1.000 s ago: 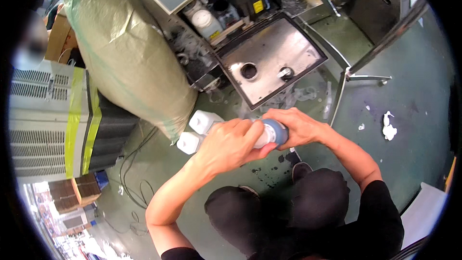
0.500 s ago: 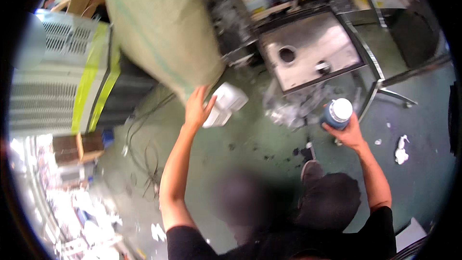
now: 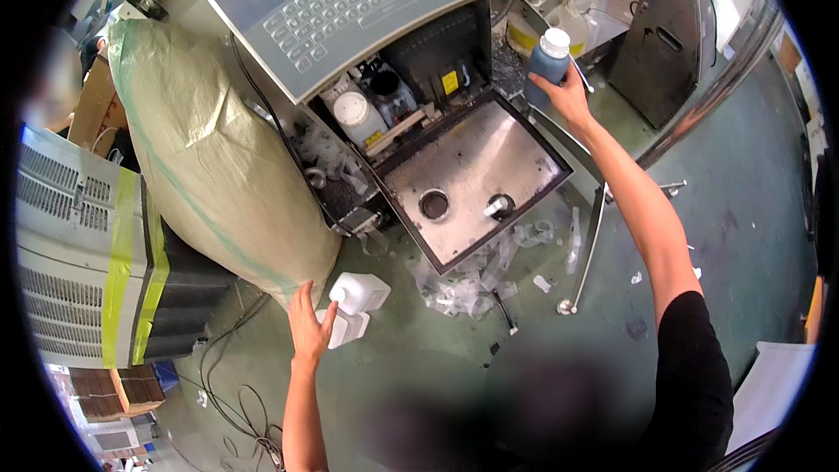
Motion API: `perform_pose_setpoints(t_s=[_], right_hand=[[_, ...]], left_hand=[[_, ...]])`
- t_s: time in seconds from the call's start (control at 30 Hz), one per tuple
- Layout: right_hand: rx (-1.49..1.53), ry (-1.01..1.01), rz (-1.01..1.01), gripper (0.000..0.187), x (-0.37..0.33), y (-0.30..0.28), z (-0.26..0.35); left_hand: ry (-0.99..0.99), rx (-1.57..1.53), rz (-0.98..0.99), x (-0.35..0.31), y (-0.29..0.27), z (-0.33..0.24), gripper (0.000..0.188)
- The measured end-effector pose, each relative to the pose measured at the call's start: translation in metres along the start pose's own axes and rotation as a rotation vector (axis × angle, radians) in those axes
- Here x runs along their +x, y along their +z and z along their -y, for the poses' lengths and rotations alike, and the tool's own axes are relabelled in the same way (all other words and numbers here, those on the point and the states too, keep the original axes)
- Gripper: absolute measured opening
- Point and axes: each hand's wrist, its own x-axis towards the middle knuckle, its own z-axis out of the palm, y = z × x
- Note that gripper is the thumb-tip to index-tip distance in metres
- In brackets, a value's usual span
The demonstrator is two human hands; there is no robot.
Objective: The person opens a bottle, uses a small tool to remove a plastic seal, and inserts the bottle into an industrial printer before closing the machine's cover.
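Observation:
My right hand (image 3: pixel 564 94) is wrapped round a dark blue bottle (image 3: pixel 546 65) with a white screw cap, held upright to the right of the machine. Empty, with fingers stretched out, my left hand (image 3: pixel 310 323) is beside the bottom end of a large woven sack (image 3: pixel 227 166). White plastic jugs (image 3: pixel 360 294) stand on the floor just right of that hand; I cannot tell if it touches them. Ahead, a grey machine has a keyboard panel (image 3: pixel 367 9) over an open bay, where a white-capped container (image 3: pixel 357 118) sits. Its stained metal door (image 3: pixel 472 179) hangs lowered, with round openings.
Crumpled clear plastic (image 3: pixel 472 280) lies on the floor below the door. Cables (image 3: pixel 236 411) coil at the lower left, near a grey vented cabinet (image 3: pixel 65 253) with yellow tape. A metal cabinet (image 3: pixel 660 44) and a wheeled stand leg (image 3: pixel 599 236) are at the right.
The view has tilted up, bringing the keyboard panel into sight. My right hand has carried the bottle forward, beside the machine's right side. The left hand stays open near the sack's end.

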Motion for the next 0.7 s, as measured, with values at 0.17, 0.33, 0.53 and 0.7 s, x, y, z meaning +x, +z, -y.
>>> perform_pose_setpoints(t_s=[0.17,0.33,0.53,0.7], right_hand=[[0.042,0.085,0.156,0.081,0.055,0.065,-0.043],[-0.017,0.012,0.080,0.075,0.109,0.074,-0.105],[-0.147,-0.022,-0.020,0.077,0.154,0.107,-0.128],[-0.240,-0.072,-0.007,0.104,0.150,0.074,-0.118]], left_hand=[[-0.112,0.054,-0.063,-0.057,-0.033,0.032,0.068],[-0.250,-0.045,-0.066,-0.084,-0.038,0.037,0.062],[-0.384,-0.115,-0.031,-0.111,-0.028,0.038,0.060],[-0.522,-0.486,-0.031,-0.104,0.019,0.037,0.098]])
